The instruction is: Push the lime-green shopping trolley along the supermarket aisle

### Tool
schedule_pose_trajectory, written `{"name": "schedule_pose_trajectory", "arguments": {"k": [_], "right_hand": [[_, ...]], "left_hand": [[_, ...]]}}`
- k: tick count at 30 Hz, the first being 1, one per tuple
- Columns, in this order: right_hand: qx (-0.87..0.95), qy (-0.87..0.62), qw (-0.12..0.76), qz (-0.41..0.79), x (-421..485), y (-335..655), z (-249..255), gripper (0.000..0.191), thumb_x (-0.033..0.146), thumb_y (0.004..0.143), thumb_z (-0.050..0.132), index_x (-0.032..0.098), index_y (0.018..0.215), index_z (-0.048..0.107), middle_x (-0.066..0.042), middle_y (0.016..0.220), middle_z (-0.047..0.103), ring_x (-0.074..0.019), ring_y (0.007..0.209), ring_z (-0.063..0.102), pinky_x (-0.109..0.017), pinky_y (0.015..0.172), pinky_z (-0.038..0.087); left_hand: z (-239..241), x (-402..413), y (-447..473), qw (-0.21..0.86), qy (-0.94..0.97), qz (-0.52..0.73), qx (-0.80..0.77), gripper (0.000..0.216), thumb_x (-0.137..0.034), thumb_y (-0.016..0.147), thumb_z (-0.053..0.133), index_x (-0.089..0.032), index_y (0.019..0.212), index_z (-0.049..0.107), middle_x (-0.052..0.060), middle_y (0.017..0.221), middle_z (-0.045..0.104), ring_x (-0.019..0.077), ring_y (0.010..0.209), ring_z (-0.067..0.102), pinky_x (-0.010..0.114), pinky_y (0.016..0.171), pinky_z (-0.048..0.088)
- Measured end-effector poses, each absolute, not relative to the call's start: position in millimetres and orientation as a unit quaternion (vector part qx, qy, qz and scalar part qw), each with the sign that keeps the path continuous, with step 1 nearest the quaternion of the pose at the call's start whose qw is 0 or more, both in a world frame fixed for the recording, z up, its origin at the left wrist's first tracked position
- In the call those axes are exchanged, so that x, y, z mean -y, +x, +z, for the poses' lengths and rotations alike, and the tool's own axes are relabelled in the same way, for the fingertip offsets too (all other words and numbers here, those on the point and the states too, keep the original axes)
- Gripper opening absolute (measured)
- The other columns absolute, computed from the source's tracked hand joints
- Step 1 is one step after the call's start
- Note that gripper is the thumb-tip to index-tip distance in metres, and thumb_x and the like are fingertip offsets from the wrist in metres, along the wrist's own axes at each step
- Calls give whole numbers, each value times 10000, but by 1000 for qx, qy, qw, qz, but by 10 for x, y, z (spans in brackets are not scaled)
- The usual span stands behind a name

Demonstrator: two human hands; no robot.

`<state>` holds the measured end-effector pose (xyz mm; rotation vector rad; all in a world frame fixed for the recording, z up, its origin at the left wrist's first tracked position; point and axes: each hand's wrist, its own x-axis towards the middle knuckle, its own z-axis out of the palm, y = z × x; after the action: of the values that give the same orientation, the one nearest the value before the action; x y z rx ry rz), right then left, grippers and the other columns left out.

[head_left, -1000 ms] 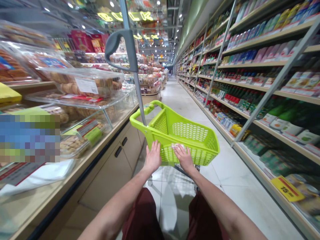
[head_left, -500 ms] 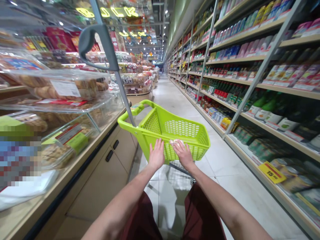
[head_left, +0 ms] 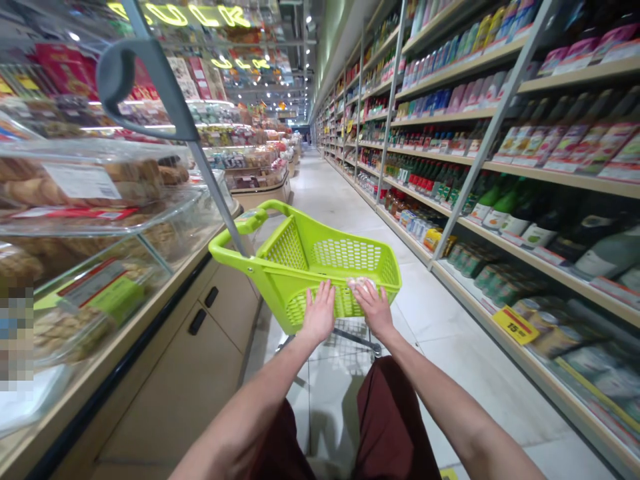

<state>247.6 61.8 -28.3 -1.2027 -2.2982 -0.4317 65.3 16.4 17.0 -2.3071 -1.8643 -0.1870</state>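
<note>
A lime-green plastic shopping basket on wheels (head_left: 280, 263) stands on the aisle floor in front of me. My left hand (head_left: 319, 313) lies flat against its near wall, fingers stretched out. My right hand (head_left: 373, 308) rests on the near rim, its fingers curled over something small and white (head_left: 361, 284) that I cannot make out. A grey pull handle (head_left: 131, 80) on a metal pole rises from the basket's left side towards the upper left.
A bakery counter (head_left: 165, 313) with clear lidded pastry trays (head_left: 95, 187) and cupboard doors runs along the left. Shelves of bottles and cartons (head_left: 500, 167) line the right. A tiled aisle floor (head_left: 340, 200) stretches ahead between them.
The basket and both hands have moved forward along the aisle, and the counter displays have slid back to the left. The pull handle now leans further left. Both hands kept their hold.
</note>
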Motion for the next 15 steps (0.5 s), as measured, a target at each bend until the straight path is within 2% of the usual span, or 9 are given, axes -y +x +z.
{"name": "schedule_pose_trajectory", "arguments": {"k": [6,12,15], "right_hand": [[857,-467,191,-108,-332,2693,-723,418,76,782,413,255,1145,515,-43,1224,509,-212,1215,328,-473,990,176],[815,-478,286,-157,-483,2840,-328,421,92,811,376,245,1193,467,-34,1279,454,-200,1274,210,-485,1006,119],[806,-496,282,-159,-548,2941,-345,446,55,803,351,246,1190,464,-27,1272,461,-192,1271,220,-490,995,134]], "left_hand": [[80,-76,831,63,-804,-47,589,645,-135,700,380,-120,1326,221,84,1433,111,215,1315,16,497,1045,51],[130,-174,901,62,-803,-54,590,658,-129,689,382,-110,1325,216,89,1433,113,222,1314,25,505,1043,46],[157,-185,986,60,-811,-64,579,655,-134,691,377,-108,1325,215,88,1434,105,221,1314,27,503,1043,48]]}}
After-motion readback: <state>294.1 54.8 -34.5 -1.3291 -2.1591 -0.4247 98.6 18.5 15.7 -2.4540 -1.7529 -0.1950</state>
